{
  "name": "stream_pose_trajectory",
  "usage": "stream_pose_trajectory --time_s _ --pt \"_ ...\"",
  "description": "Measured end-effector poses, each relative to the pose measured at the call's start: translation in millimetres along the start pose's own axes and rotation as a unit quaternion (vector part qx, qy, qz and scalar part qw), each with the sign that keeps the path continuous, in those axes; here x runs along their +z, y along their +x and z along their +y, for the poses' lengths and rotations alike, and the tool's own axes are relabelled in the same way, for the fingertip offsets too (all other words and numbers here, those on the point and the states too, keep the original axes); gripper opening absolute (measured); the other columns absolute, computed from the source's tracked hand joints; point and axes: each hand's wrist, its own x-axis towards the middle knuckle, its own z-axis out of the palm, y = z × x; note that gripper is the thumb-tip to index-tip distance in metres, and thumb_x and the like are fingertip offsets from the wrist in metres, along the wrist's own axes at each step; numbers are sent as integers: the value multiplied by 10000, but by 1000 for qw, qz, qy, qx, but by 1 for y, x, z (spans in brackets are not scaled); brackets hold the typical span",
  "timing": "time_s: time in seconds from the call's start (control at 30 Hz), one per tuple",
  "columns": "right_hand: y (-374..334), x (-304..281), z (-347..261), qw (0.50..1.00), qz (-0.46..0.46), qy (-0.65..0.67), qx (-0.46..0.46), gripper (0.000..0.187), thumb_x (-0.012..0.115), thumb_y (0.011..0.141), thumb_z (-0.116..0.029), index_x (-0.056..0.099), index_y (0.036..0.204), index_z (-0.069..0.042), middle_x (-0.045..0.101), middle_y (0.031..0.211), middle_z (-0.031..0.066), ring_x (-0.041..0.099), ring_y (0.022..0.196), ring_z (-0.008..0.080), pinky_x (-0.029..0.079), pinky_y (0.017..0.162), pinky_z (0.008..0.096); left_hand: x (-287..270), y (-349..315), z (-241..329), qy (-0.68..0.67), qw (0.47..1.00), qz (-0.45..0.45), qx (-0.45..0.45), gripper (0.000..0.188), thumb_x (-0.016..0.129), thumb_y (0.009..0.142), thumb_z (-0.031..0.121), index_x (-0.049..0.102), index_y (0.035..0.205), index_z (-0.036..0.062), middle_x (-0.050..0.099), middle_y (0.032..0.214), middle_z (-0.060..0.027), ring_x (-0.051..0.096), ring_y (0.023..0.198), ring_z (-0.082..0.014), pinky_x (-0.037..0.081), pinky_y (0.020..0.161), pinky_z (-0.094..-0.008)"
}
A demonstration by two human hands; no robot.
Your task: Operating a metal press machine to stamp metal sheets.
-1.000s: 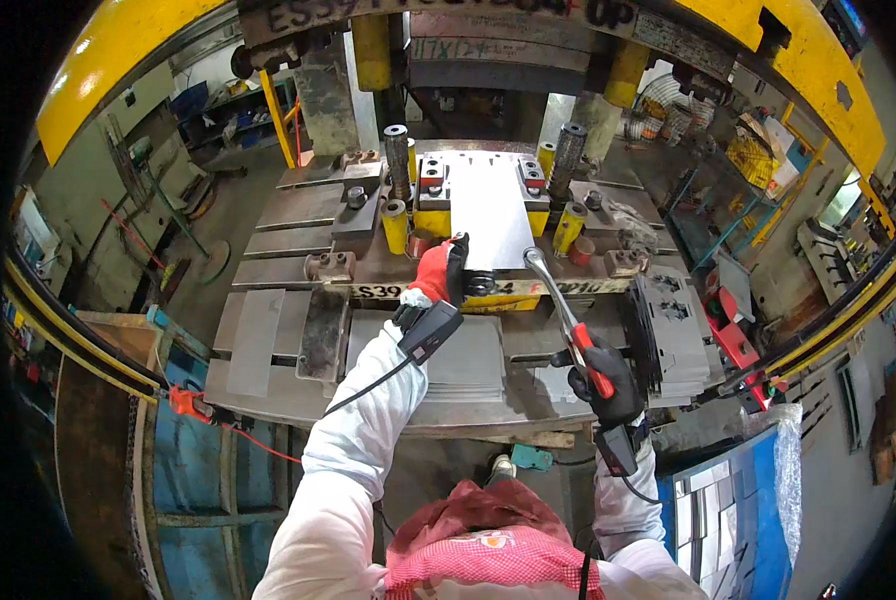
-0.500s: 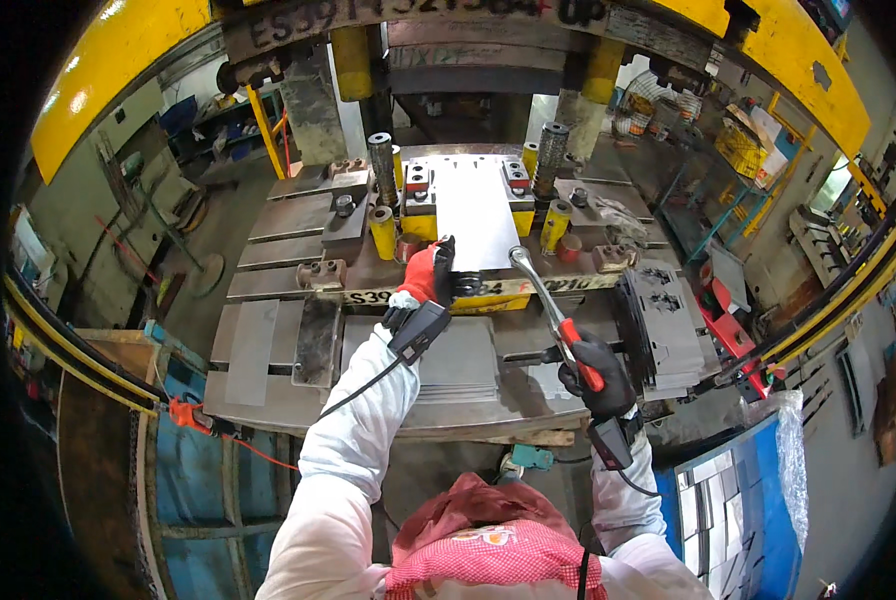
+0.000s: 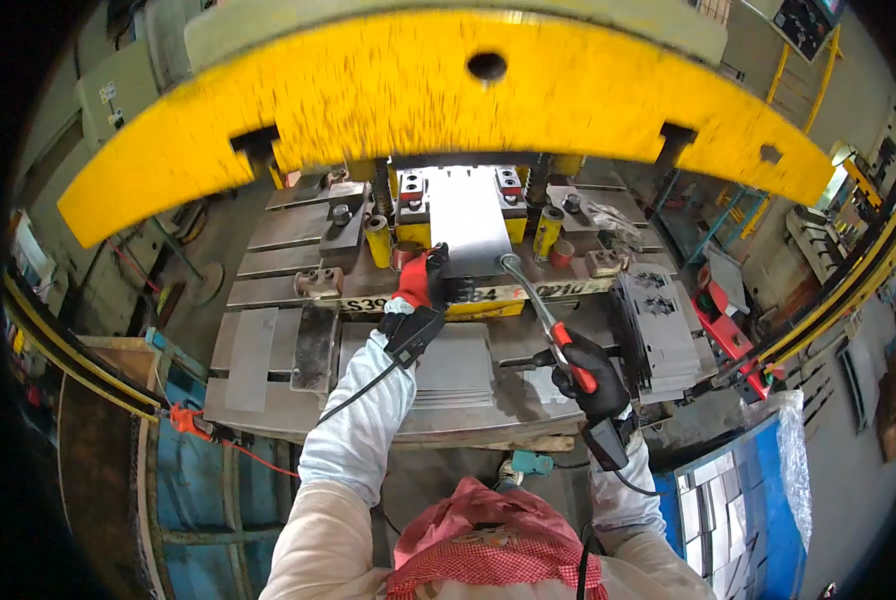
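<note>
A pale flat metal sheet [image 3: 468,225] lies over the lower die [image 3: 418,232], its near end toward me. At its near left corner is my left hand [image 3: 426,282] in a red and black glove, the thumb by the side edge and the fingers by the near edge; it appears closed on the corner. My right hand [image 3: 590,378], gloved in black, grips the red handle of a ratchet wrench [image 3: 538,305]. The wrench's round metal head rests at or just above the sheet's near right corner.
A wide yellow press beam [image 3: 548,90] spans above the die. Grey sheets [image 3: 453,365] lie stacked before me, and cut plates [image 3: 663,330] are piled at the right. Yellow posts [image 3: 548,232] flank the die. A blue bin [image 3: 768,480] stands lower right.
The yellow press beam has come down low over the die, hiding the upper tooling and back area. Both hands stay by the sheet's near corners; the wrench head has shifted slightly left and down.
</note>
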Motion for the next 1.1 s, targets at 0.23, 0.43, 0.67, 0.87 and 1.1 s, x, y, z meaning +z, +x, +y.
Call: stream_pose_trajectory --time_s 0.23,0.43,0.67,0.87,1.1 --pt "-7 -4 -4 1000 -2 6 -5 461 530 827 -220 404 1230 -34 573 796 55 455 494 89 323 410 212 0 2 -6 100 992 -50 57 312 472 864 359 557 900 61 585 720 -94 592 591 -227 467 483 -351" --pt "-5 -3 -3 1000 -15 -3 -16 463 511 846 -236 389 1243 -32 618 894 99 469 507 83 347 449 205 -14 14 -4 431 860 -33 272 296 476 859 352 564 905 73 599 770 -112 598 656 -261 472 528 -377" --pt "-7 -6 -10 999 -29 -30 -7 429 498 852 -255 405 1204 -28 585 820 66 450 514 58 338 442 192 6 16 -7 271 940 -112 172 353 448 873 430 537 897 89 530 643 -59 513 498 -188 406 427 -291" --pt "6 -15 -25 994 -35 -100 30 471 525 819 -252 404 1214 -25 573 828 63 439 514 49 342 443 188 -8 24 -25 207 969 -93 97 367 448 866 456 494 915 95 495 614 -54 464 434 -162 374 380 -279" --pt "152 -5 -61 984 -136 -117 14 401 516 835 -272 503 1126 4 577 865 85 487 537 72 398 488 204 26 -30 37 78 996 -21 -22 333 444 872 433 489 937 109 522 645 -54 507 450 -173 402 373 -279"
